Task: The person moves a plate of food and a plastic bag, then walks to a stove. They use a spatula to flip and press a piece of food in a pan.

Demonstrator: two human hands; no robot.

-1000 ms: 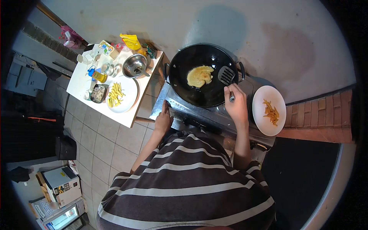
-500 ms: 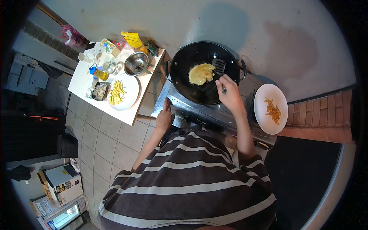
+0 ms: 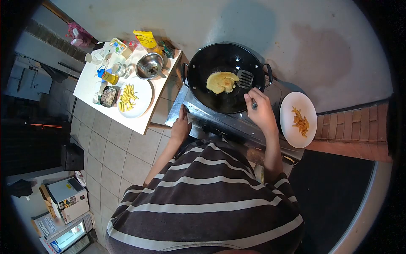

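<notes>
A black wok (image 3: 215, 99) with two loop handles stands on the metal stove (image 3: 179, 103). Inside it lies a yellow, partly browned fried piece (image 3: 220, 82), folded over at its right side; it looks like egg or batter. My right hand (image 3: 261, 109) is closed around the handle of a slotted turner (image 3: 245, 79), whose blade is in the wok just right of the fried piece. At the stove's front left edge rests my left hand (image 3: 181, 128), fingers stretched out and holding nothing.
Right of the wok, a white plate (image 3: 287, 127) bears browned fries. On the white side table (image 3: 141, 125) at left are a plate (image 3: 146, 99) of pale fries, a steel bowl (image 3: 146, 63), an oil bottle (image 3: 111, 78) and a yellow bag (image 3: 146, 39).
My right hand and the turner have shifted a little right and down, so the blade now sits slightly farther from the fried piece's middle. My left hand stays at the stove edge.
</notes>
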